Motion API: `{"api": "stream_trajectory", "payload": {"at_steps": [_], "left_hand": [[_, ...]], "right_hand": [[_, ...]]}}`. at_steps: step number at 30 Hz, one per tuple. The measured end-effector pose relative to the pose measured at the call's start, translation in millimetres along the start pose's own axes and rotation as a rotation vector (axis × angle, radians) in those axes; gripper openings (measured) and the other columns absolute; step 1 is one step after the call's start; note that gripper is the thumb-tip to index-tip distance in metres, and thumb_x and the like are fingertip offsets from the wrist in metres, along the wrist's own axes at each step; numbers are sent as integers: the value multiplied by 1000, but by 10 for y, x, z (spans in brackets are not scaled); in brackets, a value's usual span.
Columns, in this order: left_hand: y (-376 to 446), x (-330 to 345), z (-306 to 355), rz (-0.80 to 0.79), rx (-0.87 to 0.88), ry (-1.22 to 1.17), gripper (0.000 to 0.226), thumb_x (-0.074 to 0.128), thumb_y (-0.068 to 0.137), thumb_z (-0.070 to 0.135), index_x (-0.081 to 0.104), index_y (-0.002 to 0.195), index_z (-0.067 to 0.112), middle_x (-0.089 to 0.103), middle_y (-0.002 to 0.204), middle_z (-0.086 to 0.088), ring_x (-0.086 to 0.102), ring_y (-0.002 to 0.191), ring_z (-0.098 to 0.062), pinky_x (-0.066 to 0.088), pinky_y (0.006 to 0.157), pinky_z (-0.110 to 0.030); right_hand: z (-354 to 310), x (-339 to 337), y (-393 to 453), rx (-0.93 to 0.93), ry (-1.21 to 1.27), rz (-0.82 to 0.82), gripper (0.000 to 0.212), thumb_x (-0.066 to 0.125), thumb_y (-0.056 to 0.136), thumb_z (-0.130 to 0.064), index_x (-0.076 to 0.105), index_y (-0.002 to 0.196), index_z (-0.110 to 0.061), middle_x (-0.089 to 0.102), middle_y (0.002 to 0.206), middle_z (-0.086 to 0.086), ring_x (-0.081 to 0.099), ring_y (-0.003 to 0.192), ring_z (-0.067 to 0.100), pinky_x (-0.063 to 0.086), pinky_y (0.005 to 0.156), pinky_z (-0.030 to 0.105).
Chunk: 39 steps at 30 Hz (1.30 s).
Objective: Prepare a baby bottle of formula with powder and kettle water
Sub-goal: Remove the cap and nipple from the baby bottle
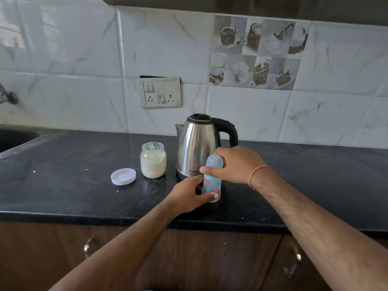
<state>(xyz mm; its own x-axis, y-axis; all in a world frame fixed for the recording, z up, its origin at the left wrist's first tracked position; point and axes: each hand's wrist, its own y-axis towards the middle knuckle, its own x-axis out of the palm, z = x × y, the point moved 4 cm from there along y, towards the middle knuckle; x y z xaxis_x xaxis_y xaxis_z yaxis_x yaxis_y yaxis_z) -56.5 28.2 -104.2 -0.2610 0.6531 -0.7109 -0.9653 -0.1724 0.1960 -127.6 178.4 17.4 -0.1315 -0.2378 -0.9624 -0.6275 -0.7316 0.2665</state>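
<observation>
A clear baby bottle [211,181] with a coloured print and a translucent cap stands upright on the black counter [73,185], in front of the steel kettle [196,145]. My left hand [189,195] grips the bottle's lower body, thumb across its front. My right hand [235,164] holds the bottle's top at the cap, thumb pressed on the near side. An open glass jar of powder [153,162] with a green scoop inside stands left of the kettle. Its white lid [123,176] lies flat on the counter further left.
A sink basin [14,138] is set into the counter at far left, with a tap [8,96] on the wall above. A switch-and-socket plate [161,93] is on the tiled wall behind the kettle. Cabinet doors with metal handles [88,246] run below the counter edge.
</observation>
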Motion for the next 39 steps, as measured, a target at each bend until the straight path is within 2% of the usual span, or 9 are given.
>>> {"api": "stream_trajectory", "payload": {"at_steps": [7,12,16,22,26,30,34,37,39], "left_hand": [[20,-1,-13,-9,7,13,54,76,92,62,63,138,38,74,123,19,69,111,-2,59,105,-41],[35,-8,-11,-36,-3,9,60,76,92,63,61,143,35,73,130,15,69,117,-6,58,108,-43],[47,-6,-26,-48,-11,19,61,76,91,65,60,142,36,73,129,15,69,115,-6,59,107,-43],[41,-6,-29,-41,-14,16,62,76,89,68,60,140,38,74,127,18,70,113,-4,59,107,-41],[32,-4,-26,-37,-16,9,61,77,89,67,61,140,37,75,123,18,71,110,-3,60,105,-41],[19,-6,-19,-33,-5,1,58,78,90,65,62,138,37,75,123,19,71,110,-2,59,106,-40],[17,-6,-30,-30,-2,-6,59,78,89,67,63,138,37,75,123,19,71,111,-2,59,106,-40],[10,-6,-16,-20,9,-5,55,78,90,65,63,136,38,75,121,20,71,109,-1,59,105,-38],[8,-7,-6,-21,7,-4,54,78,91,63,63,136,39,74,121,20,71,109,-1,59,105,-37]], "right_hand": [[-19,-33,128,-74,46,-234,44,58,96,-75,56,115,-36,67,104,-2,65,90,16,52,76,37],[10,-103,247,-153,13,-388,43,62,103,-59,54,134,-31,68,119,1,65,102,21,55,89,42],[-6,-250,295,-212,57,-424,39,69,103,-45,56,137,-31,65,122,-6,61,96,8,51,86,32],[24,-319,300,-192,87,-418,43,67,82,-59,56,122,-50,65,123,-12,68,107,17,64,93,51],[200,-327,200,-147,221,-313,39,78,88,-47,58,121,-44,67,120,-9,68,102,17,67,86,45],[601,-204,34,-9,564,-195,35,82,92,-24,59,117,-32,74,112,2,72,93,16,66,70,35],[1082,89,-138,164,809,-12,37,85,91,-19,61,118,-29,76,116,0,74,102,20,65,73,39],[1408,324,-255,266,805,117,50,90,86,-25,64,128,-33,74,120,-8,71,109,15,57,75,29],[1623,501,-299,337,803,185,56,93,83,-26,67,131,-34,74,121,-8,71,112,16,59,80,32]]}}
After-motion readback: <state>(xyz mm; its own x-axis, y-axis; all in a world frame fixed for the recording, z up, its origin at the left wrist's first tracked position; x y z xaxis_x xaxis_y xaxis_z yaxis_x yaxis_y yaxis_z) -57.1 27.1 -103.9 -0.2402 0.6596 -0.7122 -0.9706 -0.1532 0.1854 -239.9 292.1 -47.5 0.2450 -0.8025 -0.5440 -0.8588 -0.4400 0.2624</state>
